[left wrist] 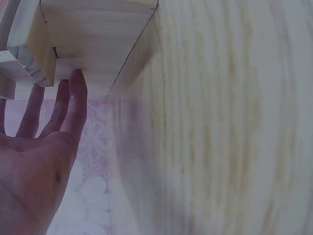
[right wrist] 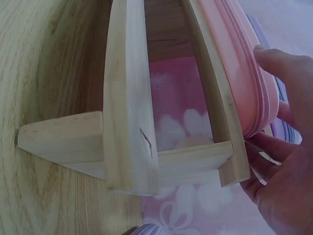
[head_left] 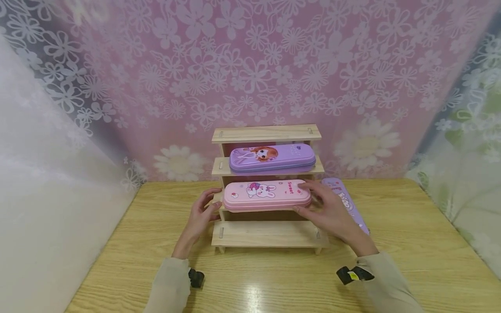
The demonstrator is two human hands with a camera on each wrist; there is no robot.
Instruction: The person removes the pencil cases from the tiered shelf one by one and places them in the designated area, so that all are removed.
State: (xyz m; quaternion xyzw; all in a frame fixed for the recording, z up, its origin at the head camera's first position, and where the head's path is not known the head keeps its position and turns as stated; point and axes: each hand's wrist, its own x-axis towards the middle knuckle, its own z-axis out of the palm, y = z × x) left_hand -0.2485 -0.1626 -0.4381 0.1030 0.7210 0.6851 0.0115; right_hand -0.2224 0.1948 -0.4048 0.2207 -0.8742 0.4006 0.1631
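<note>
A pink pencil case (head_left: 258, 198) with a rabbit print and the word "Sweet" lies along the second step up of a wooden stepped rack (head_left: 270, 232). My right hand (head_left: 330, 213) holds its right end, thumb at the zipped front side and fingers at the far side. The right wrist view shows the pink case (right wrist: 244, 73) against the step's edge, between that thumb and fingers. At the rack's left end is my left hand (head_left: 201, 215), its fingers reaching fairly straight to the boards. In the left wrist view those fingers (left wrist: 76, 105) touch the wood.
On the step above lies a purple pencil case (head_left: 250, 158) with a girl print. Another purple case (head_left: 348, 204) lies on the wooden table (head_left: 156, 243), right of the rack and partly behind my right hand. A pink floral curtain (head_left: 254, 65) hangs close behind the rack.
</note>
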